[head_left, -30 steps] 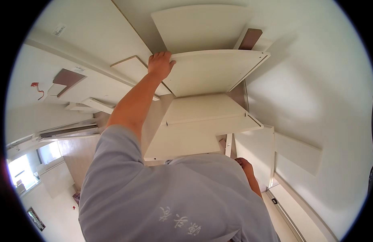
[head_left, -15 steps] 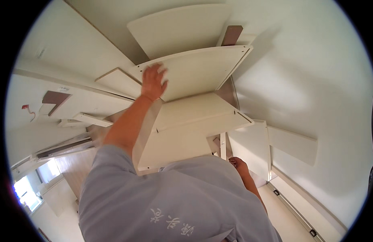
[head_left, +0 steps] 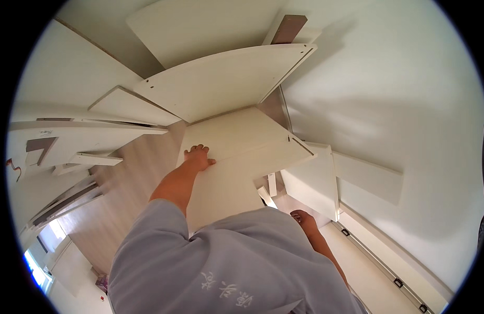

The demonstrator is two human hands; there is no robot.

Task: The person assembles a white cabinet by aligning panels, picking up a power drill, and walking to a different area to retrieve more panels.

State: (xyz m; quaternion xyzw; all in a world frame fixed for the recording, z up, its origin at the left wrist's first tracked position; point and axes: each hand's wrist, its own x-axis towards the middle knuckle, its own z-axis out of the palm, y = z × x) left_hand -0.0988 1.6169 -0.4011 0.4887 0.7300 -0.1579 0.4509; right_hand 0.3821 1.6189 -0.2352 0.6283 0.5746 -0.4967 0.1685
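My left hand (head_left: 198, 158) lies flat, fingers apart, on the left edge of a large white furniture panel (head_left: 237, 141). That panel sits below a second white panel (head_left: 221, 83), which juts out like a shelf and has small drilled holes. My left arm reaches out from a grey sleeve. My right hand (head_left: 304, 219) is low beside my grey shirt, close to small white pieces (head_left: 268, 191) under the panel. The shirt hides its fingers, so what it holds is unclear.
More white boards (head_left: 95, 136) lean and lie at the left over a light wood floor (head_left: 132, 178). A white box-like part (head_left: 315, 178) stands against the white wall at the right. A white rail with dark slots (head_left: 388, 272) runs along the lower right.
My left hand has come off the edge of the upper shelf-like panel and now rests on the lower panel. The view has tilted so the panels sit higher in the frame.
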